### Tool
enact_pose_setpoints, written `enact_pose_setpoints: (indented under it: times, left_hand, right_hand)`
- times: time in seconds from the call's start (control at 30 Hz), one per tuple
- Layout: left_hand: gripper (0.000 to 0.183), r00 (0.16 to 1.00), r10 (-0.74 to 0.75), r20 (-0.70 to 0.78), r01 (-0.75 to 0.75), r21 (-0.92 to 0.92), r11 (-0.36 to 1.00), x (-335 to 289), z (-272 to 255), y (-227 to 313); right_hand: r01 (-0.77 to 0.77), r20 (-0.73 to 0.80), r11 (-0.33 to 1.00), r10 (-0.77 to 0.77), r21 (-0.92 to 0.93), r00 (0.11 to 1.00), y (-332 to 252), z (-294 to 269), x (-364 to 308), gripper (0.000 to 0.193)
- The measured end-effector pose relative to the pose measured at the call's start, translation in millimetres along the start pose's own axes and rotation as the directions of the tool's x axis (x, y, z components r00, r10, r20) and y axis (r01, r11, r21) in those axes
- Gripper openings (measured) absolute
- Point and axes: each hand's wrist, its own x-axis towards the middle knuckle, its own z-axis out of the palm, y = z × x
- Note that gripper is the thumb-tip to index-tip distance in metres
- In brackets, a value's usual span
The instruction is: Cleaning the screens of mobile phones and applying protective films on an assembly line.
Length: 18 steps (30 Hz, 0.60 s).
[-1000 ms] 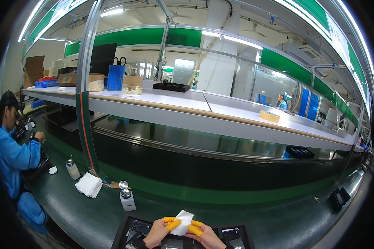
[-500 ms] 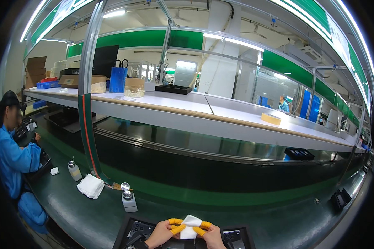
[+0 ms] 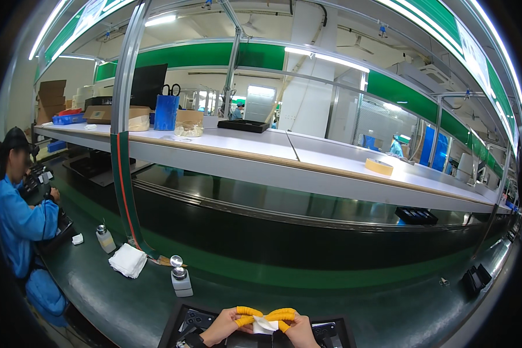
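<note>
A small white wiping cloth (image 3: 265, 326) is pinched between my two hands at the lower middle, above a black tray (image 3: 169, 329). My left hand (image 3: 231, 323) grips its left side and my right hand (image 3: 297, 329) its right side. Yellow finger cots cover the thumbs and fingers that touch the cloth, and the fingertips nearly meet over its top. Dark smartphones lie in the tray: one phone (image 3: 197, 319) beside my left hand, another phone (image 3: 326, 330) by my right. My hands hide the tray's middle.
A pump bottle (image 3: 181, 285) stands beyond the tray, left of it, near a stack of white cloths (image 3: 128, 260), a brush (image 3: 163, 261) and a second bottle (image 3: 105, 240). A co-worker in blue (image 3: 26, 214) sits far left. A metal post (image 3: 122, 174) rises behind the cloths.
The white cloth, upright and spread between my fingers before, is now folded down lower. My fingers have closed in over its top from both sides.
</note>
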Motion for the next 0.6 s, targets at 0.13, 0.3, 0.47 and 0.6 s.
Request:
enact_pose_setpoints:
  times: [0.13, 0.3, 0.47, 0.6]
  left_hand:
    - [0.031, 0.996, -0.042, 0.073, 0.059, -0.247, 0.967, 3.9, -13.1, -8.9]
    - [0.035, 0.999, -0.040, -0.013, 0.040, -0.035, 0.999, -2.7, 5.7, 5.6]
    - [0.039, 0.995, 0.044, -0.091, -0.044, 0.000, 0.999, -5.0, 16.7, 14.8]
    - [0.037, 0.975, 0.208, -0.077, -0.207, 0.012, 0.978, -17.5, 30.8, 25.4]
  right_hand:
    - [-0.040, 0.030, 0.997, 0.038, 0.070, 0.999, -7.0, 0.0, -0.7, 0.017]
    - [0.047, 0.048, 0.992, -0.042, -0.113, 0.998, -0.8, -0.1, -2.4, 0.017]
    - [0.002, -0.083, 0.998, 0.003, 0.058, 0.997, 7.4, -2.1, 0.2, 0.030]
    - [-0.303, 0.080, 0.864, 0.297, 0.401, 0.952, -1.6, 3.0, -4.5, 0.041]
